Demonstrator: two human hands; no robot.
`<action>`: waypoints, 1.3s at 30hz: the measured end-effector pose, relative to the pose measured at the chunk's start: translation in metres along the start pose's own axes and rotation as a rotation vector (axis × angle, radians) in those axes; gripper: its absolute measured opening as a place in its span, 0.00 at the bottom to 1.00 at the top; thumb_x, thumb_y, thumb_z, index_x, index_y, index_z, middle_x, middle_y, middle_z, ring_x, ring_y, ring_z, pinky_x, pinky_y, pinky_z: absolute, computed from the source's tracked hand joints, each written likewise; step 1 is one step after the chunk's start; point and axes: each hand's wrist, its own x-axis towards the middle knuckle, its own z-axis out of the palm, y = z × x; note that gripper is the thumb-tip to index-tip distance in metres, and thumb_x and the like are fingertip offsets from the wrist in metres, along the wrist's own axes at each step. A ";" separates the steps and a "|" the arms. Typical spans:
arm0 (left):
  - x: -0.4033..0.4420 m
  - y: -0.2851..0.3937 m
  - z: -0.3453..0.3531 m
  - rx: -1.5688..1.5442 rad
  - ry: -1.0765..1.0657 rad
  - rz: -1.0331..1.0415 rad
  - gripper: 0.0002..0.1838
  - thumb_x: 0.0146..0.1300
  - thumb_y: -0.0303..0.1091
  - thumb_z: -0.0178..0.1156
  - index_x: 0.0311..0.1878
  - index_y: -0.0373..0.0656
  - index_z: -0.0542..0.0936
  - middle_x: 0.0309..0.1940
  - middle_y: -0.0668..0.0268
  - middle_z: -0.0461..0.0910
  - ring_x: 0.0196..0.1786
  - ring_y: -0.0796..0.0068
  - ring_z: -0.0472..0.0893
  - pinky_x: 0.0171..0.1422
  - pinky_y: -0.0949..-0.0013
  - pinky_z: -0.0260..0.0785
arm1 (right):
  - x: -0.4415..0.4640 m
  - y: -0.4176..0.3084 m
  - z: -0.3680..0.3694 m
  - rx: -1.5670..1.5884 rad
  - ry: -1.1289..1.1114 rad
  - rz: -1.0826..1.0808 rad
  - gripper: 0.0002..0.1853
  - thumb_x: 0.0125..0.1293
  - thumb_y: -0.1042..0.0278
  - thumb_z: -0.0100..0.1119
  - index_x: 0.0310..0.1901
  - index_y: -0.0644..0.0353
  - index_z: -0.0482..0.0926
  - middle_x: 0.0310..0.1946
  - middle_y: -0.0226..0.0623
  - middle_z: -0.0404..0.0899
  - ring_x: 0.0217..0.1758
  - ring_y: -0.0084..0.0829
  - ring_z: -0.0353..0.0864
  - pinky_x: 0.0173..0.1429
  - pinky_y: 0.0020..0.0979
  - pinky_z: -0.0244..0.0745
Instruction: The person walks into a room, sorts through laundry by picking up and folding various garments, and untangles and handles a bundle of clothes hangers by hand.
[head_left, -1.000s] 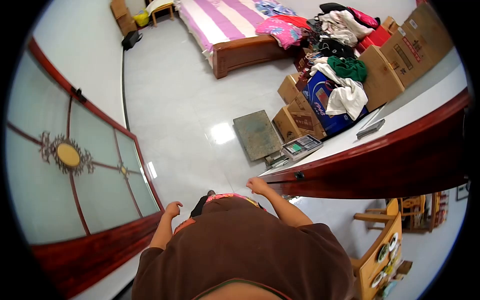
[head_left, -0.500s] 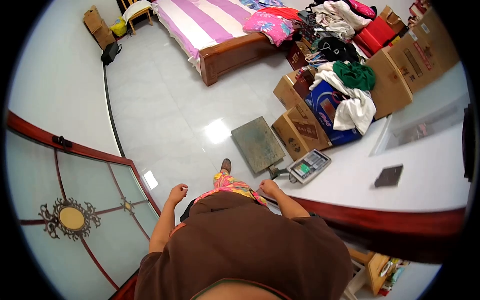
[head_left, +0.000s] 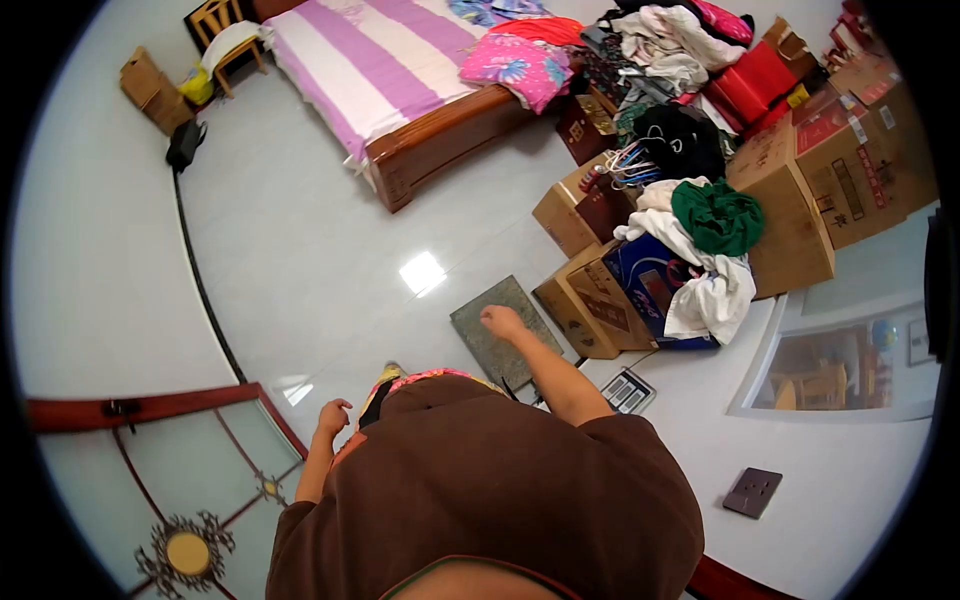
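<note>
My right hand is stretched forward with its fingers curled in and nothing visible in them. In the view it lies over the grey-green platform of a floor scale; I see no sign of contact. The scale's display unit, with keypad, is partly hidden by my right forearm. My left hand hangs at my side near the glazed door, its fingers loosely bent and partly apart, holding nothing. My patterned trousers show just past my brown shirt.
Cardboard boxes stand right of the scale, with a green cloth and other clothes heaped on top. Ahead is a bed with a wooden footboard. A chair and a black bag are at far left. A socket is on the right wall.
I have moved forward past the doorway. My right hand has swung forward over the scale's platform, while my left hand has dropped slightly back. The door and scale now sit lower in view.
</note>
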 end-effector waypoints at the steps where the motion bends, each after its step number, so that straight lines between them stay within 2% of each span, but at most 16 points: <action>1: 0.015 0.009 -0.001 -0.053 -0.016 0.003 0.16 0.51 0.23 0.51 0.40 0.45 0.84 0.25 0.57 0.83 0.26 0.63 0.83 0.38 0.63 0.75 | 0.013 0.000 -0.003 0.010 -0.008 0.005 0.15 0.61 0.59 0.57 0.44 0.58 0.80 0.40 0.42 0.83 0.45 0.44 0.81 0.50 0.40 0.75; 2: 0.027 0.016 -0.008 -0.029 -0.023 0.074 0.17 0.51 0.23 0.50 0.42 0.46 0.83 0.24 0.58 0.82 0.23 0.65 0.82 0.36 0.65 0.75 | 0.025 -0.005 -0.004 0.028 -0.018 0.006 0.15 0.61 0.59 0.57 0.44 0.58 0.80 0.40 0.42 0.83 0.45 0.43 0.81 0.50 0.40 0.75; 5: 0.093 0.024 -0.015 0.016 -0.107 0.036 0.17 0.52 0.25 0.51 0.43 0.46 0.83 0.24 0.58 0.83 0.23 0.64 0.82 0.36 0.65 0.75 | 0.051 -0.003 -0.007 0.025 -0.030 0.026 0.14 0.61 0.58 0.57 0.43 0.56 0.81 0.40 0.41 0.83 0.45 0.43 0.81 0.50 0.40 0.75; 7: 0.142 0.036 -0.036 0.138 -0.145 0.096 0.17 0.53 0.26 0.52 0.44 0.47 0.83 0.27 0.57 0.83 0.27 0.64 0.83 0.39 0.64 0.75 | 0.068 0.019 -0.001 -0.009 -0.022 0.017 0.14 0.61 0.58 0.57 0.43 0.55 0.81 0.40 0.41 0.83 0.45 0.43 0.81 0.50 0.40 0.75; 9: 0.202 0.031 -0.065 0.223 -0.133 0.207 0.16 0.53 0.26 0.52 0.44 0.48 0.83 0.29 0.58 0.84 0.31 0.63 0.83 0.41 0.63 0.76 | 0.070 0.026 0.001 0.018 -0.047 0.149 0.14 0.59 0.58 0.57 0.42 0.55 0.81 0.40 0.42 0.83 0.45 0.44 0.81 0.50 0.41 0.75; 13: 0.244 0.140 -0.173 0.322 -0.091 0.254 0.15 0.51 0.24 0.52 0.40 0.49 0.84 0.32 0.58 0.84 0.38 0.60 0.83 0.45 0.60 0.75 | 0.079 0.071 -0.005 0.025 -0.069 0.394 0.14 0.57 0.60 0.58 0.43 0.54 0.81 0.40 0.42 0.83 0.46 0.43 0.81 0.51 0.42 0.74; 16: 0.341 0.161 -0.233 0.455 -0.105 0.318 0.15 0.49 0.22 0.51 0.36 0.48 0.84 0.32 0.56 0.84 0.39 0.56 0.83 0.46 0.60 0.75 | 0.094 0.078 -0.007 0.062 0.126 0.490 0.12 0.57 0.62 0.58 0.43 0.53 0.82 0.37 0.42 0.83 0.43 0.42 0.82 0.49 0.42 0.75; 19: 0.410 0.214 -0.277 0.553 -0.127 0.287 0.16 0.48 0.19 0.50 0.35 0.48 0.84 0.32 0.54 0.83 0.39 0.55 0.82 0.45 0.59 0.74 | 0.106 0.036 -0.036 0.195 0.356 0.549 0.10 0.58 0.63 0.57 0.41 0.53 0.81 0.35 0.42 0.84 0.39 0.42 0.83 0.47 0.41 0.76; 21: 0.436 0.263 -0.294 0.555 -0.111 0.310 0.16 0.49 0.19 0.49 0.34 0.46 0.83 0.29 0.54 0.83 0.36 0.55 0.82 0.42 0.58 0.74 | 0.120 -0.005 -0.069 0.244 0.373 0.621 0.10 0.60 0.62 0.56 0.39 0.54 0.81 0.34 0.43 0.84 0.38 0.44 0.83 0.46 0.42 0.76; 22: 0.455 0.286 -0.290 0.507 -0.120 0.369 0.16 0.49 0.19 0.49 0.36 0.45 0.83 0.24 0.56 0.82 0.31 0.60 0.83 0.38 0.61 0.74 | 0.129 -0.010 -0.081 0.264 0.383 0.657 0.09 0.60 0.62 0.55 0.38 0.55 0.81 0.34 0.44 0.83 0.37 0.45 0.83 0.46 0.43 0.76; 26: 0.511 0.356 -0.258 0.246 -0.300 0.446 0.14 0.52 0.22 0.50 0.40 0.43 0.81 0.18 0.64 0.79 0.25 0.73 0.80 0.32 0.67 0.71 | 0.164 0.003 -0.112 0.214 0.540 0.659 0.12 0.62 0.60 0.54 0.37 0.58 0.80 0.32 0.46 0.82 0.38 0.49 0.81 0.46 0.45 0.75; 29: 0.512 0.417 -0.232 0.292 -0.384 0.534 0.14 0.52 0.22 0.50 0.40 0.42 0.81 0.18 0.64 0.79 0.24 0.72 0.80 0.32 0.68 0.70 | 0.192 0.038 -0.156 0.169 0.709 0.663 0.12 0.62 0.60 0.55 0.38 0.59 0.81 0.34 0.48 0.81 0.40 0.51 0.79 0.48 0.46 0.74; 31: 0.520 0.438 -0.221 0.309 -0.439 0.604 0.13 0.56 0.27 0.52 0.43 0.42 0.80 0.21 0.62 0.80 0.26 0.71 0.79 0.35 0.67 0.71 | 0.212 0.064 -0.199 0.189 0.871 0.631 0.13 0.61 0.61 0.56 0.42 0.59 0.80 0.37 0.50 0.81 0.43 0.52 0.78 0.50 0.46 0.73; 35: 0.532 0.486 -0.213 0.537 -0.367 0.631 0.10 0.58 0.33 0.56 0.41 0.44 0.82 0.27 0.57 0.83 0.33 0.61 0.83 0.42 0.62 0.74 | 0.237 0.101 -0.312 0.208 1.162 0.670 0.23 0.59 0.64 0.62 0.55 0.63 0.74 0.52 0.54 0.71 0.55 0.52 0.72 0.60 0.43 0.68; 37: 0.553 0.514 -0.213 0.607 -0.341 0.645 0.10 0.58 0.36 0.58 0.40 0.46 0.83 0.30 0.55 0.84 0.36 0.58 0.84 0.44 0.60 0.74 | 0.244 0.105 -0.374 0.243 1.244 0.724 0.25 0.60 0.64 0.61 0.57 0.64 0.72 0.54 0.54 0.70 0.58 0.52 0.69 0.62 0.43 0.65; 39: 0.560 0.550 -0.224 0.668 -0.341 0.647 0.10 0.57 0.39 0.59 0.38 0.47 0.84 0.32 0.53 0.84 0.39 0.55 0.84 0.45 0.58 0.75 | 0.258 0.133 -0.409 0.090 1.394 0.712 0.28 0.59 0.62 0.62 0.60 0.62 0.70 0.54 0.53 0.70 0.59 0.52 0.68 0.64 0.43 0.64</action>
